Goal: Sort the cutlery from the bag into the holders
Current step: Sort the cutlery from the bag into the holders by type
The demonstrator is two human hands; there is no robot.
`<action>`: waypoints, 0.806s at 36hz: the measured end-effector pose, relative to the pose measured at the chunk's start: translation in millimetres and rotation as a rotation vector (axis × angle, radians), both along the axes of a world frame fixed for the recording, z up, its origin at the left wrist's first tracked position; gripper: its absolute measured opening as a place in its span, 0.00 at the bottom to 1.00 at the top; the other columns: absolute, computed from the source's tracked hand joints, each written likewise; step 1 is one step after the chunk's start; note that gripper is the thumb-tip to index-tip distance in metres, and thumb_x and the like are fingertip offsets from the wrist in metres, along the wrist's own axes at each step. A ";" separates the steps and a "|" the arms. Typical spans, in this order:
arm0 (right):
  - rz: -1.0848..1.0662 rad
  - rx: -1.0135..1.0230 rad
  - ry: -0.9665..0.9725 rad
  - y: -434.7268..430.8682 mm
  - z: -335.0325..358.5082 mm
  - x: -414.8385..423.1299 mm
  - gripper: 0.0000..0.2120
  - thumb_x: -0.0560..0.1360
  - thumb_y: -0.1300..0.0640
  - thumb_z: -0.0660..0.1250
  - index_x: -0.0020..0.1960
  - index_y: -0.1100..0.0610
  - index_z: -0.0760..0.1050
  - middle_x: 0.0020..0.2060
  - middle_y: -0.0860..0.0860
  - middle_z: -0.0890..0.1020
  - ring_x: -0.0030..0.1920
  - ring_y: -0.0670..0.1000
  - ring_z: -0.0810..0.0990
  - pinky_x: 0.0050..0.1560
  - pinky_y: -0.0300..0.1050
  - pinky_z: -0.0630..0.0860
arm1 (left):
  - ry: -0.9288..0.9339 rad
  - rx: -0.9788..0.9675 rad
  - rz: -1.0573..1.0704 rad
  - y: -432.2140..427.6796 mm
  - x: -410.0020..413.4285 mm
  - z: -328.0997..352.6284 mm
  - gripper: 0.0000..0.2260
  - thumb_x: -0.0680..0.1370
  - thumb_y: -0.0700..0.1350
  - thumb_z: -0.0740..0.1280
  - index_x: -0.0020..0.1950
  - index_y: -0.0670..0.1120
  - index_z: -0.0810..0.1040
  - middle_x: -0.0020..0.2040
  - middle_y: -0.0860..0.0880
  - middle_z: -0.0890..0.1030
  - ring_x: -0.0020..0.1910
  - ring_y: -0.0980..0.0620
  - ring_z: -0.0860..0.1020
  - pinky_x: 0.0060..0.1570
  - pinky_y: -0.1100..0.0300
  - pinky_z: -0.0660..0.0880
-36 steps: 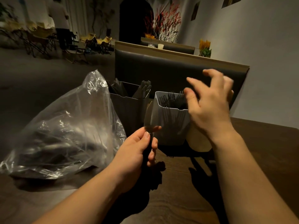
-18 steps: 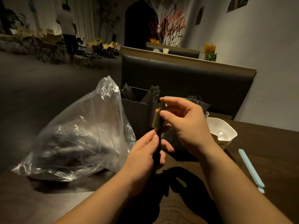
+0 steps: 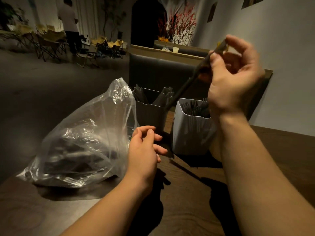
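**Single dark cutlery piece in right-hand pinch above the holders**

Table [image 3: 286,147]: dark wood, filling the lower frame; it carries everything below.

Bag [image 3: 81,142]: clear thin plastic, slumped at centre left, with a dark mass of cutlery in its base. Judged soft and shapeless, so it gives no support while pieces are drawn out.

Dark holder [image 3: 150,114]: at centre, just beside the bag's mouth, with dark pieces standing in it.

White holder [image 3: 189,133]: just right of the dark one, packed with what look like forks, tines up.

Right hand [image 3: 233,79]: raised at upper right, thumb and fingers pinching the upper part of the cutlery piece.

Left hand [image 3: 144,150]: low at centre, between bag and holders, fingers loosely curled, holding nothing.

Cutlery piece [image 3: 184,87]: long, slim and dark, slanting from the right hand down toward the gap between the two holders. Its type cannot be told; the upper end is blurred and partly hidden by the fingers.

Assessment: the piece appears light, rigid and probably smooth plastic. A pinch near one end lets it swing or slip; a grip on the mid handle offers better control when lowering it in.
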State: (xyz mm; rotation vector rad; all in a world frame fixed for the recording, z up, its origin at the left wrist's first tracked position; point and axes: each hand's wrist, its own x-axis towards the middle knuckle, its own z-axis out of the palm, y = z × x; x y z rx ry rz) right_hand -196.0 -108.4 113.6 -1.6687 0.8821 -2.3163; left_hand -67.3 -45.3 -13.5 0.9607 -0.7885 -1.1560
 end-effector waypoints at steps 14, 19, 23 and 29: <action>-0.258 -0.154 -0.026 -26.6 -3.1 30.8 0.16 0.77 0.64 0.68 0.64 0.66 0.75 0.53 0.48 0.81 0.54 0.49 0.83 0.56 0.43 0.81 | 0.024 -0.018 0.015 1.3 2.9 5.4 0.06 0.84 0.42 0.59 0.53 0.46 0.76 0.42 0.45 0.77 0.30 0.54 0.73 0.29 0.63 0.71; -0.298 -0.105 0.140 -32.6 -14.9 28.4 0.16 0.76 0.65 0.68 0.64 0.65 0.76 0.58 0.52 0.80 0.59 0.38 0.78 0.61 0.34 0.75 | -0.003 -0.019 0.018 2.8 3.5 7.4 0.06 0.84 0.41 0.60 0.51 0.45 0.76 0.41 0.46 0.76 0.30 0.54 0.72 0.28 0.64 0.70; -0.249 -0.025 0.355 -35.5 -41.2 32.1 0.16 0.77 0.63 0.68 0.64 0.62 0.77 0.57 0.50 0.80 0.58 0.48 0.80 0.60 0.45 0.80 | -0.019 -0.005 0.005 5.2 3.9 9.5 0.07 0.84 0.41 0.60 0.50 0.45 0.77 0.40 0.46 0.76 0.30 0.54 0.73 0.28 0.64 0.70; -0.463 0.188 0.904 -30.5 -57.3 34.4 0.10 0.77 0.55 0.69 0.58 0.55 0.80 0.47 0.53 0.84 0.51 0.56 0.79 0.49 0.50 0.77 | -0.025 -0.022 0.030 4.6 3.6 9.8 0.06 0.83 0.40 0.62 0.49 0.44 0.77 0.38 0.47 0.76 0.29 0.55 0.73 0.27 0.65 0.70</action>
